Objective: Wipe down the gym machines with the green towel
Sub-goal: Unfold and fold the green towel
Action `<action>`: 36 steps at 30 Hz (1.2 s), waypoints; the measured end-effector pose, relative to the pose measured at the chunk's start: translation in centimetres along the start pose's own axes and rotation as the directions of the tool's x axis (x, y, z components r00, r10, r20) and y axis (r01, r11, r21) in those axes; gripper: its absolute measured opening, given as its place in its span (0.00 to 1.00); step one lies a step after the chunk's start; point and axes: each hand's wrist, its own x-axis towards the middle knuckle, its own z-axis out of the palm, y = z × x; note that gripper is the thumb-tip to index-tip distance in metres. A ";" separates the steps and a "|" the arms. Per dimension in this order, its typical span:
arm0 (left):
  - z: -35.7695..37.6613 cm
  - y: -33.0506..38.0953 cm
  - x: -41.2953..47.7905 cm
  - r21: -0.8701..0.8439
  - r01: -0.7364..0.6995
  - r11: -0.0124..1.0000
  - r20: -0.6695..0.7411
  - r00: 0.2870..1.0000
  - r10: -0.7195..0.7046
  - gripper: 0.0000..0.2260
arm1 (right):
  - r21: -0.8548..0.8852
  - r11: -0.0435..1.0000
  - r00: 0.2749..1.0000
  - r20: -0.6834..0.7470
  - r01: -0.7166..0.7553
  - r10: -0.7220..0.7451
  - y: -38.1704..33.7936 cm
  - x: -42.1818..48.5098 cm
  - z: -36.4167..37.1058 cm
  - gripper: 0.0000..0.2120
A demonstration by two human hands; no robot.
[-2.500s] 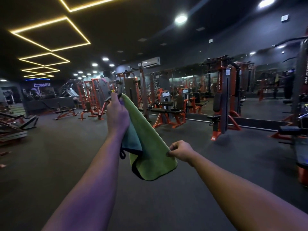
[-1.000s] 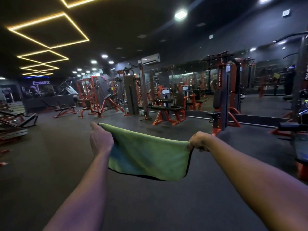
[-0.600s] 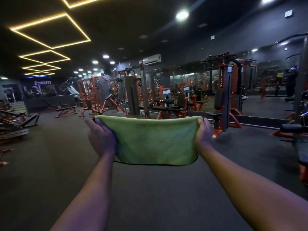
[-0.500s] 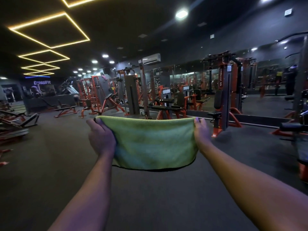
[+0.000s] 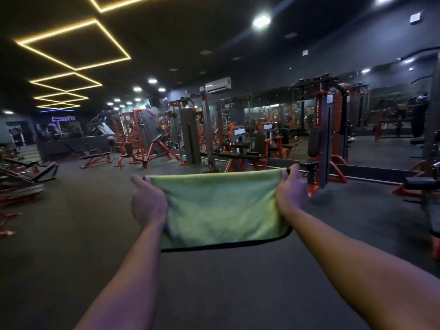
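Green towel (image 5: 221, 208) no longer bunched: we hold it spread, left hand (image 5: 147, 201) gripping 9 o'clock edge, right hand (image 5: 291, 189) 3 o'clock. Seems ready to wipe; machines (image 5: 240, 152) at 12 o'clock untouched.

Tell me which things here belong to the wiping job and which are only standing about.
Job: soft green towel with dark edging, stretched between left hand and right hand; orange-and-black gym machines.
Not the job: white wall air conditioner; yellow square ceiling light strips; glowing blue wall sign.
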 end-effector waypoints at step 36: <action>9.3 3.4 -2.4 -0.114 -0.274 0.955 0.881 0.417 0.224 0.06 | 0.456 0.888 0.684 0.668 -0.067 -0.292 -1.4 4.7 2.6 0.13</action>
